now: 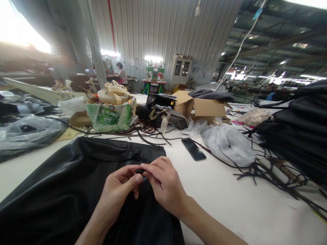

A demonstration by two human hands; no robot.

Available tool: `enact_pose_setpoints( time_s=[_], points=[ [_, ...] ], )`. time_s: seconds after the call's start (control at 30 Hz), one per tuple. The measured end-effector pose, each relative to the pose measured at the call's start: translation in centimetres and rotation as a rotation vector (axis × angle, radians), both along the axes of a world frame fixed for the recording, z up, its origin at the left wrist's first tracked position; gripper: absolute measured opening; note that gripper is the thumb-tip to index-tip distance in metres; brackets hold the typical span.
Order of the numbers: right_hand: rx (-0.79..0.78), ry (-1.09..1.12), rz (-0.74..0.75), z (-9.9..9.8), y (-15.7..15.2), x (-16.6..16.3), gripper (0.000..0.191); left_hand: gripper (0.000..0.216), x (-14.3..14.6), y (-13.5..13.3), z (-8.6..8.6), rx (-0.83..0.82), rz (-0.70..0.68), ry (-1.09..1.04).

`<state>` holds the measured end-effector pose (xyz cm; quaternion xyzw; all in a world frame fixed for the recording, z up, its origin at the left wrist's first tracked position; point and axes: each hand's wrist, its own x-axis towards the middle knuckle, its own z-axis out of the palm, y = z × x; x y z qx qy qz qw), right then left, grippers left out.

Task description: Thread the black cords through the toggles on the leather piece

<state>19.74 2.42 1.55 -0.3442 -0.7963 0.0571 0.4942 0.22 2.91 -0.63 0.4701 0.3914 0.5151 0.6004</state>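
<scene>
A single head-worn camera looks forward and down from close above the white worktable (pixel 224 190), taking in the near tabletop at the bottom and the long factory hall beyond at the top

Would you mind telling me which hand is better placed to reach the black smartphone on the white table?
Right: the right hand lies nearer the black smartphone; the left hand sits farther across.

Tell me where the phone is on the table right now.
In the head view, the phone lies flat on the white table, right of centre, between the black garment and the crumpled clear plastic bag, beyond the right hand.
</scene>
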Motion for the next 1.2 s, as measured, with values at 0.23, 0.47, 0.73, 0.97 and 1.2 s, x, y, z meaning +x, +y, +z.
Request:
enact_pose_setpoints(
  time_s=[0.23, 0.47, 0.73, 0.97, 1.2],
  points=[
    [-0.043, 0.052, -0.015, 0.0, -0.4, 0.2, 0.026, 0.040, 0.5, -0.2, 0.8, 0.008, 0.096, -0.047],
    [-0.069, 0.074, -0.005, 0.0, -0.5, 0.1, 0.035, 0.032, 0.8, -0.6, 0.8, 0.135, 0.138, -0.007],
    [-0.166, 0.188, -0.037, -0.5, -0.8, -0.1, 0.042, 0.021, 0.6, -0.4, 0.8, 0.153, 0.074, -0.015],
    [-0.132, 0.216, -0.052, -0.8, -0.9, -0.4, 0.033, 0.026, 0.6, -0.4, 1.1, 0.101, 0.037, -0.018],
    [-0.118, 0.191, -0.046, -1.0, -0.5, -0.3, 0.024, 0.025, 0.3, -0.3, 1.0, 0.073, -0.021, -0.032]
  ],
)
